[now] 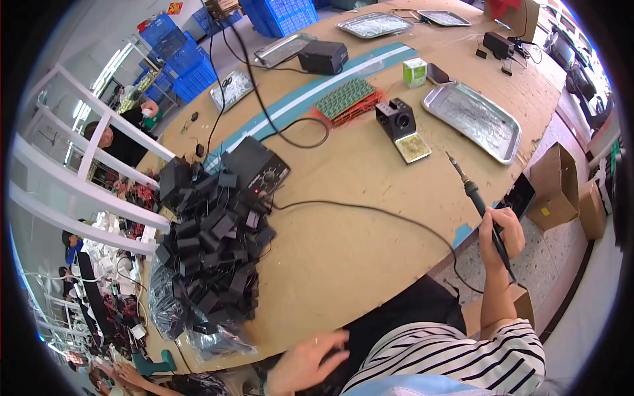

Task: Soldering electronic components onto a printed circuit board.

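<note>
My right hand [504, 232] is closed round the dark handle of a soldering iron [473, 189], its tip pointing up and away over the table's right part. A black cable runs from the iron to a black soldering station [259, 166] with a knob and a red light. Low in front of my body, near the table's front edge, my left hand [305, 364] is slightly blurred, with fingers apart and nothing visible in it. To its left lies a heap of small black plastic cases [221, 237], partly on clear plastic bags [221, 342].
Beyond the iron stand an iron holder with a yellow sponge [413, 146], a metal tray [475, 122] and a stack of green circuit boards [345, 98]. A small green-white box [415, 72] sits behind. White rails [86, 185] border the left; cardboard boxes [555, 188] stand right.
</note>
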Motion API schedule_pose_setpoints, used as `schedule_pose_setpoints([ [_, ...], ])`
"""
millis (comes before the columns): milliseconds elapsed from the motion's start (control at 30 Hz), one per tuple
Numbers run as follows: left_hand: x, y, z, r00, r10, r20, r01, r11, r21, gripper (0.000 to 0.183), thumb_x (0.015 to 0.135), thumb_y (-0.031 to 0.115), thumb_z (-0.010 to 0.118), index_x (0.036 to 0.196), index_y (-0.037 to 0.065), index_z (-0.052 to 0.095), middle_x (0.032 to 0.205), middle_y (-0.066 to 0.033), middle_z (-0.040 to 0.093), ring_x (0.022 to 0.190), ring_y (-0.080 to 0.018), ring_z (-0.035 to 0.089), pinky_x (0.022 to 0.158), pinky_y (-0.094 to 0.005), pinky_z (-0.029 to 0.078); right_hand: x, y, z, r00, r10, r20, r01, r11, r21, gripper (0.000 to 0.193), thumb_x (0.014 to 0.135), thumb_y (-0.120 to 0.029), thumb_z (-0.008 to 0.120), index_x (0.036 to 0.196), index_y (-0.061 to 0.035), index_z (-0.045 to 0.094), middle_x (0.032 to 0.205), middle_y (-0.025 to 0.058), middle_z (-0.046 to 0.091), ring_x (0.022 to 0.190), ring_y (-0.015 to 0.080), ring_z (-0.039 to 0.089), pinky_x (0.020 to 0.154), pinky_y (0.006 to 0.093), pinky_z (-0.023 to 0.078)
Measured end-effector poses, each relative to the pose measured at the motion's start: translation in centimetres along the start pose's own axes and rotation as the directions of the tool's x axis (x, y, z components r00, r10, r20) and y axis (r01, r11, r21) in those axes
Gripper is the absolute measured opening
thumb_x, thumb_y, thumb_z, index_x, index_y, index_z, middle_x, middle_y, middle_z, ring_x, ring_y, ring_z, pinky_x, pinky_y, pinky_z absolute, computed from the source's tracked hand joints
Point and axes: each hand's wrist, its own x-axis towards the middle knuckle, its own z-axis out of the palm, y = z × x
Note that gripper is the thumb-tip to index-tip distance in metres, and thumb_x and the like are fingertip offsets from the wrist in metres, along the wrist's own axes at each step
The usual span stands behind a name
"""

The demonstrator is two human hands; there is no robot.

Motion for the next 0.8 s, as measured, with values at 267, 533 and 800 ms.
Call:
schedule_pose_setpoints([
  [267, 37.8, -3.7, -13.9, 0.928, 0.013, -0.372, 0.171, 0.874, 0.455, 0.136, 0.059, 0.045, 0.096, 0.153, -0.014, 0.018, 0.158, -0.0376, 0.027, 0.148, -0.0472, 0.030, 0.122, -0.0479, 0.030, -0.7, 5.6, 1.9, 0.962, 0.257, -0.092, -0.253, 0.966, 0.061, 0.010, 0.089, 0.009, 0.066, 0.087, 0.0008, 0.061, 0.071, 0.0094, 0.059, 0.063, 0.0175, 0.056, 0.058, 0.0298, 0.045],
  [533, 49.9, -12.9, -17.4, 0.926, -0.367, 0.092, 0.285, 0.838, 0.466, 0.149, 0.040, 0.051, 0.099, 0.149, -0.016, 0.021, 0.147, -0.0372, 0.043, 0.138, -0.0441, 0.047, 0.113, -0.0397, 0.045, -1.2, 8.0, 0.2, 0.965, 0.264, 0.009, -0.264, 0.964, 0.032, 0.018, 0.079, 0.010, 0.069, 0.092, -0.0011, 0.063, 0.071, 0.0130, 0.063, 0.058, 0.0261, 0.059, 0.054, 0.0342, 0.047],
  [800, 48.5, -12.1, -15.2, 0.925, -0.322, -0.203, 0.381, 0.803, 0.459, 0.126, 0.048, 0.053, 0.088, 0.136, -0.021, 0.036, 0.123, -0.0354, 0.062, 0.109, -0.0426, 0.067, 0.091, -0.0393, 0.057, -0.7, 9.8, 1.5, 0.958, 0.287, 0.021, -0.288, 0.954, 0.086, 0.019, 0.079, 0.010, 0.068, 0.094, -0.0009, 0.064, 0.072, 0.0131, 0.063, 0.057, 0.0258, 0.058, 0.054, 0.0338, 0.046],
])
